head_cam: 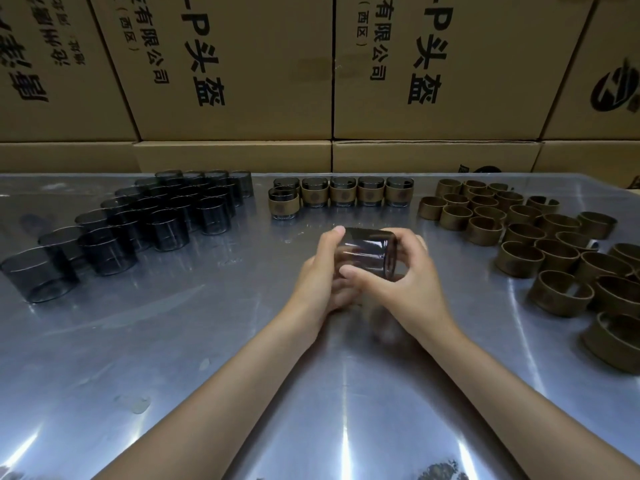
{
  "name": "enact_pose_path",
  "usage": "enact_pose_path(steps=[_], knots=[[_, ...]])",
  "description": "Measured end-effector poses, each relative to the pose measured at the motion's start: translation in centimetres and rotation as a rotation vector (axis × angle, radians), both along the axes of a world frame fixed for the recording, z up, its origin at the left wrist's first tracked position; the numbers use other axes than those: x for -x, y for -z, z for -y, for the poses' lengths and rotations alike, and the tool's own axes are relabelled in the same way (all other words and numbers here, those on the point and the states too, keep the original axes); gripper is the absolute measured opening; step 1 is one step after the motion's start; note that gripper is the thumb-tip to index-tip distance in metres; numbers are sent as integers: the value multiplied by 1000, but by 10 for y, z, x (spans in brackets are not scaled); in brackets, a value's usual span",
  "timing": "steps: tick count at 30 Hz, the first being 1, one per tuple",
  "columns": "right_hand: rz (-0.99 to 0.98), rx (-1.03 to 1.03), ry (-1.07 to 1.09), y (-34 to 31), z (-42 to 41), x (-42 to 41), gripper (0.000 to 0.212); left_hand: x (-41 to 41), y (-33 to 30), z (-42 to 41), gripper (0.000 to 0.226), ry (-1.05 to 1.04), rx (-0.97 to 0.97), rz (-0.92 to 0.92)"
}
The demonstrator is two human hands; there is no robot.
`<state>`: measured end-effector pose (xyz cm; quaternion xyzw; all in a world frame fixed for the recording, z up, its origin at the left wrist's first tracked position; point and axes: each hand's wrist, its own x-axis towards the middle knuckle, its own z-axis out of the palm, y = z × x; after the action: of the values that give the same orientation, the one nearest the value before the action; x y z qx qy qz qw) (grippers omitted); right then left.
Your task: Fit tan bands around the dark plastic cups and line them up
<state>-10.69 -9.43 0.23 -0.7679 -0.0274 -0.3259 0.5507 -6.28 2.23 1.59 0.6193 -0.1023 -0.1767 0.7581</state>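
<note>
Both my hands hold one dark see-through cup (367, 252) above the middle of the metal table (173, 358). My left hand (322, 271) wraps its left side and my right hand (401, 275) its right side and front. A tan band seems to sit around the cup under my fingers, mostly hidden. Several bare dark cups (138, 223) stand in rows at the left. Several banded cups (343, 194) stand in a line at the back middle, with one more (283, 204) in front of the line's left end. Loose tan bands (540, 244) cover the right side.
Stacked cardboard boxes (311, 81) with black printing form a wall right behind the table's far edge. The shiny table top reflects light streaks near me.
</note>
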Motion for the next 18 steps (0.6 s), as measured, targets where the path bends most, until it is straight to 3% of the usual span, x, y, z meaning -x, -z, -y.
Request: enact_pose_path(steps=[3,7,18], knots=[[64,-46,1,-3,-2,2,52,0,2,6,56,187,109,-154],[128,27,11,-6,-10,6,61,0,7,9,44,264,238,-238],[113,161,4,5,-3,-1,63,-1,4,9,45,-24,208,-58]])
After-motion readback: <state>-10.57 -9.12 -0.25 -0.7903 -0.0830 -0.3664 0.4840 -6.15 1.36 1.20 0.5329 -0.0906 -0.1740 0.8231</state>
